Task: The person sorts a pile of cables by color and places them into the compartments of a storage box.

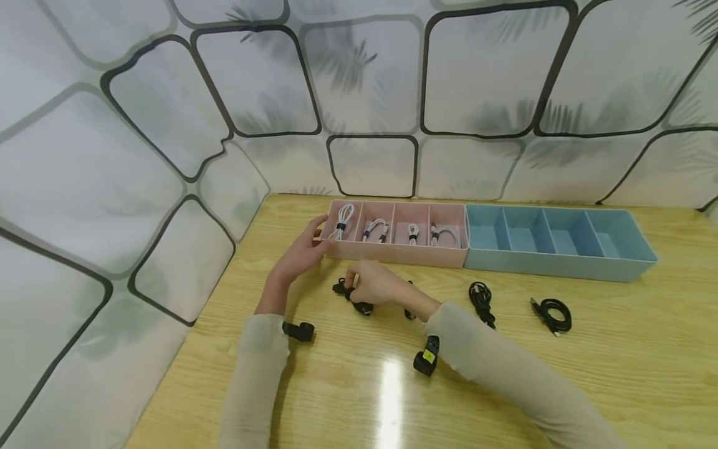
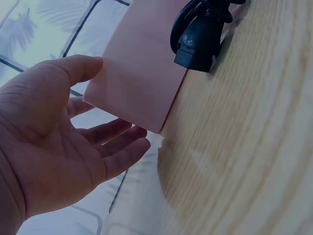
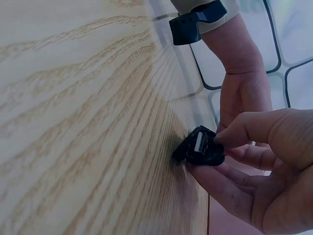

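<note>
My left hand (image 1: 300, 255) is at the left end of a pink divided box (image 1: 392, 252). In the left wrist view, the thumb rests on the box's wall and the fingers reach round its end. My right hand (image 1: 376, 282) pinches a bundled black cable (image 1: 361, 307) in front of the box. A USB plug (image 3: 199, 143) shows on that bundle in the right wrist view, between thumb and fingers. White tied cables (image 1: 344, 215) lie in the pink box's compartments.
Joined to the pink box's right end is a blue divided box (image 1: 552, 263). Black coiled cables lie in front: one cable (image 1: 481, 299) right of my right arm and another cable (image 1: 552, 315) farther right. A further black cable (image 1: 410, 313) is partly hidden by my right wrist. A patterned curtain (image 1: 370, 165) stands behind.
</note>
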The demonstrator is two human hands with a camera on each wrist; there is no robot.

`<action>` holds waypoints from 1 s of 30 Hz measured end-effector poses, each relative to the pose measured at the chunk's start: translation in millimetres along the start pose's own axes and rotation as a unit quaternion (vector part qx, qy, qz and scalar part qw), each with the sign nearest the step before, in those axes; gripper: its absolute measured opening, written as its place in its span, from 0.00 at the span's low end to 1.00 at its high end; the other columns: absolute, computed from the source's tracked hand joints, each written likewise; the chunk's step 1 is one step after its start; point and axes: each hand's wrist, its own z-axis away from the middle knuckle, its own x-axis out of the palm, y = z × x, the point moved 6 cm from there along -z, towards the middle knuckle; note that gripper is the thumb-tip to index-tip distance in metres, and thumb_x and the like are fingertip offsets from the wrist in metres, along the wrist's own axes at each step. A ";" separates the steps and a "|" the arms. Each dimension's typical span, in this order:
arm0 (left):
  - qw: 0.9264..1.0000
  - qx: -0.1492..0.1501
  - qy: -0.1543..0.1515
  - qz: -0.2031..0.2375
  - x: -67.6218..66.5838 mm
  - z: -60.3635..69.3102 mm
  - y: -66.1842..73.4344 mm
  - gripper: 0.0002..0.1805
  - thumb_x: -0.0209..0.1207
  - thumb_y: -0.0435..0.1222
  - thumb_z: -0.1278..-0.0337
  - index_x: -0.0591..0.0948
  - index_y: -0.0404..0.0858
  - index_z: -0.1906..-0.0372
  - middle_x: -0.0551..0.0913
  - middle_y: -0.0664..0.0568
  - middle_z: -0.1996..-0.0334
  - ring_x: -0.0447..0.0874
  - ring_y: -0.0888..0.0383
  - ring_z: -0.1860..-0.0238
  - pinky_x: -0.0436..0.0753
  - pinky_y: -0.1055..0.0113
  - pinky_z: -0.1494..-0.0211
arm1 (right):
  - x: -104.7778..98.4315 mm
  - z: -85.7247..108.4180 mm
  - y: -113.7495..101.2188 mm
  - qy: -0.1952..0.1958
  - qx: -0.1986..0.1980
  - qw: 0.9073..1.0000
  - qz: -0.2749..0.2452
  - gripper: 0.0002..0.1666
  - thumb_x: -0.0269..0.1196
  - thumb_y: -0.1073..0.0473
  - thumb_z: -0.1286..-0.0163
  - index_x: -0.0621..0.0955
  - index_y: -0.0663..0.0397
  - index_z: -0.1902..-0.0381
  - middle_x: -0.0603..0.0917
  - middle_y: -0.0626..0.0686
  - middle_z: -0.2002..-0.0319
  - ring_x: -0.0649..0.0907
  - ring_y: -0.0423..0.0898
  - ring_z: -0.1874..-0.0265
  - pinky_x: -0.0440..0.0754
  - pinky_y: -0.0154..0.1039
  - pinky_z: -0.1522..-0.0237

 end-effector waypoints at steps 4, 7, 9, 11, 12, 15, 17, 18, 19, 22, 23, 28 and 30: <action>1.000 -0.001 0.002 0.000 0.7 0.1 0.0 0.35 0.51 0.42 0.25 0.51 0.46 0.21 0.64 0.34 0.30 0.70 0.37 0.34 0.74 0.45 0.39 | -1.6 0.0 5.6 0.007 0.002 0.999 -0.031 0.13 0.63 0.73 0.42 0.80 0.60 0.58 0.78 0.50 0.79 0.75 0.41 0.89 0.75 0.35 0.85; 1.000 0.000 0.002 0.001 1.6 -0.3 0.0 0.35 0.51 0.42 0.25 0.51 0.46 0.21 0.64 0.34 0.30 0.70 0.37 0.34 0.74 0.45 0.39 | -2.4 1.3 11.6 0.005 -0.001 0.998 -0.058 0.15 0.63 0.72 0.41 0.80 0.60 0.54 0.82 0.53 0.73 0.78 0.43 0.85 0.78 0.37 0.82; 1.000 0.000 0.001 -0.002 1.9 -0.1 0.3 0.35 0.51 0.42 0.25 0.51 0.46 0.21 0.64 0.33 0.30 0.70 0.37 0.34 0.74 0.44 0.39 | -4.2 3.4 15.2 0.004 -0.011 0.997 -0.073 0.17 0.62 0.72 0.39 0.80 0.61 0.52 0.84 0.55 0.68 0.80 0.44 0.82 0.79 0.38 0.80; 1.000 -0.003 0.003 -0.004 2.0 0.1 -0.2 0.35 0.51 0.43 0.25 0.51 0.47 0.21 0.65 0.34 0.30 0.70 0.37 0.34 0.74 0.44 0.39 | -8.3 6.6 18.1 0.009 -0.029 0.996 -0.079 0.18 0.62 0.72 0.38 0.80 0.61 0.50 0.85 0.57 0.65 0.82 0.44 0.79 0.80 0.38 0.78; 1.000 -0.004 0.003 -0.005 2.0 0.4 -0.3 0.35 0.51 0.43 0.25 0.51 0.47 0.21 0.65 0.34 0.30 0.70 0.37 0.34 0.74 0.44 0.39 | -10.9 8.8 19.4 0.014 -0.038 0.996 -0.079 0.18 0.61 0.72 0.38 0.80 0.61 0.49 0.85 0.57 0.64 0.83 0.44 0.77 0.80 0.38 0.77; 1.000 -0.005 0.002 -0.003 1.5 0.8 -0.5 0.35 0.50 0.43 0.25 0.51 0.48 0.21 0.65 0.34 0.31 0.70 0.37 0.34 0.73 0.44 0.38 | -20.8 17.1 22.5 0.032 -0.062 0.994 -0.084 0.19 0.61 0.72 0.39 0.80 0.62 0.48 0.84 0.58 0.63 0.83 0.44 0.75 0.80 0.39 0.76; 1.000 -0.006 0.003 -0.003 1.4 0.3 0.0 0.35 0.51 0.44 0.25 0.52 0.48 0.21 0.65 0.34 0.31 0.70 0.37 0.34 0.73 0.44 0.38 | -28.3 23.9 26.3 0.044 -0.062 0.992 -0.100 0.20 0.61 0.72 0.38 0.80 0.61 0.47 0.83 0.58 0.64 0.82 0.45 0.77 0.82 0.41 0.77; 1.000 -0.006 0.003 -0.002 1.5 -0.2 -0.1 0.35 0.51 0.44 0.25 0.52 0.48 0.21 0.65 0.34 0.31 0.70 0.37 0.34 0.73 0.44 0.38 | -32.1 27.5 28.2 0.050 -0.060 0.991 -0.111 0.20 0.61 0.72 0.38 0.80 0.61 0.47 0.83 0.58 0.64 0.82 0.46 0.77 0.83 0.43 0.76; 1.000 -0.006 0.002 -0.001 1.6 -0.4 0.3 0.35 0.51 0.44 0.25 0.51 0.48 0.21 0.65 0.33 0.31 0.70 0.37 0.34 0.73 0.44 0.38 | -36.0 31.1 30.2 0.054 -0.060 0.989 -0.124 0.20 0.60 0.72 0.37 0.80 0.61 0.46 0.82 0.58 0.64 0.82 0.46 0.77 0.84 0.45 0.76; 1.000 -0.009 0.000 0.002 2.1 -0.4 1.1 0.36 0.50 0.44 0.25 0.49 0.46 0.20 0.63 0.32 0.30 0.68 0.36 0.33 0.73 0.44 0.38 | -47.2 42.1 37.5 0.065 -0.053 0.983 -0.165 0.21 0.59 0.72 0.36 0.79 0.62 0.44 0.81 0.60 0.61 0.82 0.48 0.74 0.85 0.50 0.73; 1.000 -0.012 -0.001 0.003 2.4 -0.6 2.0 0.36 0.50 0.42 0.24 0.49 0.45 0.20 0.62 0.31 0.30 0.67 0.35 0.32 0.73 0.44 0.38 | -51.1 46.1 39.3 0.067 -0.051 0.980 -0.178 0.22 0.59 0.72 0.36 0.79 0.62 0.43 0.81 0.61 0.59 0.83 0.49 0.71 0.85 0.51 0.71; 1.000 -0.019 0.001 0.004 3.0 4.2 10.2 0.35 0.50 0.40 0.24 0.49 0.43 0.21 0.62 0.30 0.30 0.67 0.34 0.33 0.73 0.43 0.38 | -71.8 67.6 51.7 0.088 -0.044 0.970 -0.222 0.23 0.58 0.69 0.33 0.76 0.62 0.40 0.80 0.64 0.51 0.83 0.53 0.59 0.85 0.56 0.64; 1.000 -0.016 0.006 0.004 2.7 4.4 8.0 0.35 0.50 0.41 0.24 0.50 0.45 0.21 0.62 0.31 0.30 0.67 0.35 0.33 0.73 0.43 0.38 | -81.8 77.2 56.8 0.106 -0.043 0.967 -0.227 0.23 0.58 0.68 0.31 0.75 0.62 0.39 0.80 0.65 0.50 0.83 0.54 0.58 0.85 0.56 0.62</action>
